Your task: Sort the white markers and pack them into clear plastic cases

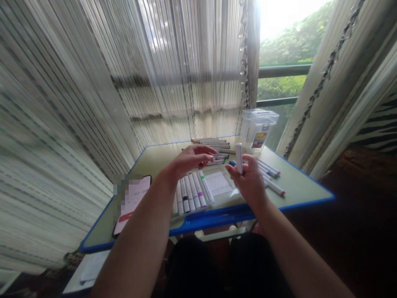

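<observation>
My right hand (248, 176) grips a white marker (238, 157) upright between thumb and fingers, above the right half of the small table. To its left, my left hand (198, 158) hovers with curved fingers apart and nothing between them. Below the left hand lies a row of white markers (190, 192) with coloured bands, side by side near the front edge. A marker with a green band (206, 186) lies at the right end of that row. More loose markers (269, 174) lie to the right of my right hand, and others (214, 142) lie behind both hands.
A clear plastic box (259, 128) with a label stands at the back right of the table. At the left, a phone (132, 207) showing a timer lies partly behind my left forearm. A white sheet (218, 183) lies mid-table. String curtains (186, 74) hang behind the blue-edged table (304, 186).
</observation>
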Demonstrator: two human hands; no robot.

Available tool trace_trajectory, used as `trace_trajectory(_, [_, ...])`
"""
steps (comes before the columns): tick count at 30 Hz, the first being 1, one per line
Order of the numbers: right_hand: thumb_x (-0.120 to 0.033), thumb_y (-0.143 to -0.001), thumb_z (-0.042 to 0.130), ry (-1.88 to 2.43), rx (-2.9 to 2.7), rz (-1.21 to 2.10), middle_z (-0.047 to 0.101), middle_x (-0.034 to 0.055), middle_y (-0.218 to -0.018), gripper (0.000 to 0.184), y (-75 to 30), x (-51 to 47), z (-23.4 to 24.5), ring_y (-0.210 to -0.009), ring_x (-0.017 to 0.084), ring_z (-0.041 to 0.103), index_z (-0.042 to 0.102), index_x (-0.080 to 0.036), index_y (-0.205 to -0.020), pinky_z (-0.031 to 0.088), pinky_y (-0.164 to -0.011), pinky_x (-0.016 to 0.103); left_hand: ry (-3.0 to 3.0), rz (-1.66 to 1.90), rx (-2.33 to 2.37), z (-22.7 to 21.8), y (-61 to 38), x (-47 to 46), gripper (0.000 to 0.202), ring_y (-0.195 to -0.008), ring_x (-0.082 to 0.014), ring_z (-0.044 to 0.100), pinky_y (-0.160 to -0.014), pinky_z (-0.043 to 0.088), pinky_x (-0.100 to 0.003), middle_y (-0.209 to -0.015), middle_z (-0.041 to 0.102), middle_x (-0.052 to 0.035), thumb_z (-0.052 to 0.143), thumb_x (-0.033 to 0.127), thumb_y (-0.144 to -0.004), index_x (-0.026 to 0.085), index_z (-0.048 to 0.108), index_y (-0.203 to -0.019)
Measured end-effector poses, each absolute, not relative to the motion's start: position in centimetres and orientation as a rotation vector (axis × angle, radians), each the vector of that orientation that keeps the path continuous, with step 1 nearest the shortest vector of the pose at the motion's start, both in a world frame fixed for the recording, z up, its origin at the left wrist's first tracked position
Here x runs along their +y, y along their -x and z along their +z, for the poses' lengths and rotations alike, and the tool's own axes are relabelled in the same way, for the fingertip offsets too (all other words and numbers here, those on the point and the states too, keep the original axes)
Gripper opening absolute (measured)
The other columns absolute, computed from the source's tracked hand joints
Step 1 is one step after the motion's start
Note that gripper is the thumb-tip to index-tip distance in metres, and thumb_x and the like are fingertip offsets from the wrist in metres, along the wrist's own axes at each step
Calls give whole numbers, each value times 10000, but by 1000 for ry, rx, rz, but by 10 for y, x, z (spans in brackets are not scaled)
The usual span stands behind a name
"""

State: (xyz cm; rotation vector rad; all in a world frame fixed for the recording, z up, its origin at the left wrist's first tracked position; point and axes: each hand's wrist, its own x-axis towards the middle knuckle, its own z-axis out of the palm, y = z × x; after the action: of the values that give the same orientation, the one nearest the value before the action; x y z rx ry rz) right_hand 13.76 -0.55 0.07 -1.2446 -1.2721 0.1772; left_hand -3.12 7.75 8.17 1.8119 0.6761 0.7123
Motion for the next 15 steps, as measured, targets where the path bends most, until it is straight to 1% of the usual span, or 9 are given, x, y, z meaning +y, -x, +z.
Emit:
trace_trajectory(4, [-368,-772,598,1381,-1526,64,551,-55,-523,167,-138,-3,2,-449,123,485,502,-235,-804,347,-474,224,-1781,668,527,83,31,74,397,-550,-54,469,-500,342,-207,-685,619,0,721,295,-681,153,673,-1048])
trace_trajectory(6, [-344,-778,582,1401,-1585,7,546,-43,-535,129,-138,-4,3,-478,129,496,518,-232,-775,351,-492,226,-1787,638,495,83,31,73,403,-553,-58,469,-498,334,-206,-660,605,4,730,311,-681,151,676,-1046])
trace_trajectory(9, [-346,-804,557,1342,-1583,-3,558,-44,-584,147,-137,-5,2,-498,125,506,505,-227,-871,363,-511,223,-1791,603,469,84,32,69,390,-566,-64,474,-505,337,-210,-676,611,-7,720,347,-689,149,683,-1024])
trace_trajectory(12, [-317,-804,546,1268,-1618,12,557,-49,-640,250,-138,-4,-3,-525,125,514,445,-219,-1011,375,-534,228,-1798,547,506,88,33,64,418,-604,-80,500,-523,359,-219,-742,640,-36,681,401,-713,159,673,-1054])
trace_trajectory(15, [-261,-768,555,1263,-1653,-22,557,-28,-710,326,-139,-2,-6,-590,142,526,424,-214,-1063,398,-585,254,-1840,488,599,91,33,61,432,-638,-93,521,-531,373,-219,-778,652,-54,658,406,-732,162,662,-1088])
